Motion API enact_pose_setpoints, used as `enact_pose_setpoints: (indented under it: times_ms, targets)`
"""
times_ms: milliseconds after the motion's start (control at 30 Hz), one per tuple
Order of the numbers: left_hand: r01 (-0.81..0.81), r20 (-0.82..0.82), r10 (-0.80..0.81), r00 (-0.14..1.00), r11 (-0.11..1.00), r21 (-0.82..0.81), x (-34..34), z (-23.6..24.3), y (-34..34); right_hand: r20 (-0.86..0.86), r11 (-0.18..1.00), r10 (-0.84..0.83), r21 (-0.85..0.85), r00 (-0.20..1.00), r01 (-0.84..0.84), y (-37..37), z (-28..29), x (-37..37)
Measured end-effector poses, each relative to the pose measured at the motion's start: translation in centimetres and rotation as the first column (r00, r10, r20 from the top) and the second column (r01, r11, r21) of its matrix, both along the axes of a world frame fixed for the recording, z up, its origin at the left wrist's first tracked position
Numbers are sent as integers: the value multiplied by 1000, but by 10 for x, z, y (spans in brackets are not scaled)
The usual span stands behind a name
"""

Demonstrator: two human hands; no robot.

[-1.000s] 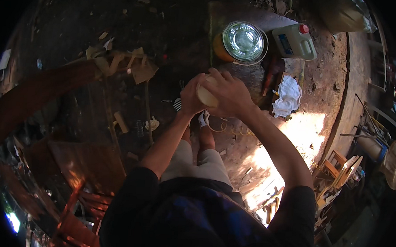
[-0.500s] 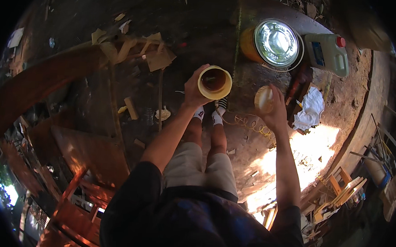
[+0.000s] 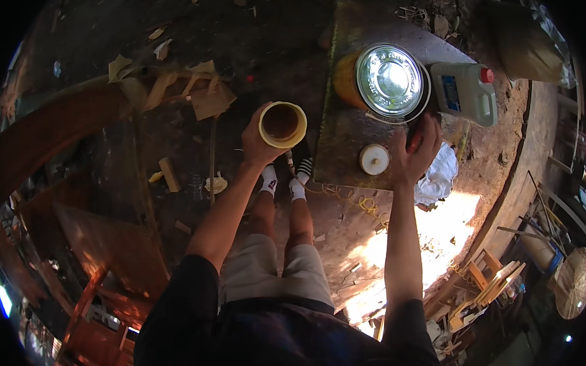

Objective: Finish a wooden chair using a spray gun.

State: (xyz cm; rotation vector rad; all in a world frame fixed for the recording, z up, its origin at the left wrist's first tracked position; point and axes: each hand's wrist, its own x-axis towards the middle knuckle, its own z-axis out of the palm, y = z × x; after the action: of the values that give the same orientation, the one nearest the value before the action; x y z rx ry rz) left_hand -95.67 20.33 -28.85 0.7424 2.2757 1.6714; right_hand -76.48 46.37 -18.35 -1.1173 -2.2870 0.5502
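My left hand (image 3: pixel 259 141) is wrapped round a pale yellow cup (image 3: pixel 283 124) with dark brown liquid inside; its open mouth faces up. A metal hose fitting (image 3: pixel 290 159) shows just below the cup, but its joint is hidden. Over the low board (image 3: pixel 347 156), my right hand (image 3: pixel 415 153) closes round a dark red, glossy object (image 3: pixel 414 138), mostly covered by fingers and thumb. Left of that hand, a round pale lid (image 3: pixel 374 159) with a small centre knob lies on the board.
Behind are a metal-lidded tin (image 3: pixel 390 82) and a translucent jug (image 3: pixel 467 93) with red cap. Crumpled white cloth (image 3: pixel 439 177) lies by my right wrist. A coiled yellow hose (image 3: pixel 365 203) crosses the ground. A curved wooden piece (image 3: pixel 57 121) and reddish wooden furniture (image 3: pixel 95 298) stand left.
The lid has left my right hand and now lies on the board. That hand has moved to the dark red object. My left hand still holds the cup; the view has shifted.
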Motion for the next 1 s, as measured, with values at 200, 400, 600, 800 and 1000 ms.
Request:
enact_pose_setpoints:
  times_ms: [200,400,600,800,1000]
  targets:
    - [15,-17,-17,1000,994,-111,6,9,5,482,987,142,-7,864,-158,39,26,-123]
    - [58,-52,-58,997,998,-17,11,11,2,577,991,127,-102,807,-83,36,10,-139]
    - [29,8,-29,1000,1000,6,15,17,5,563,978,160,-203,811,-52,50,9,-140]
    - [21,55,-19,998,999,-27,19,24,11,514,985,136,-164,847,-58,48,11,-143]
    - [34,17,-33,999,999,-37,21,22,14,512,983,136,-175,848,-52,48,25,-146]
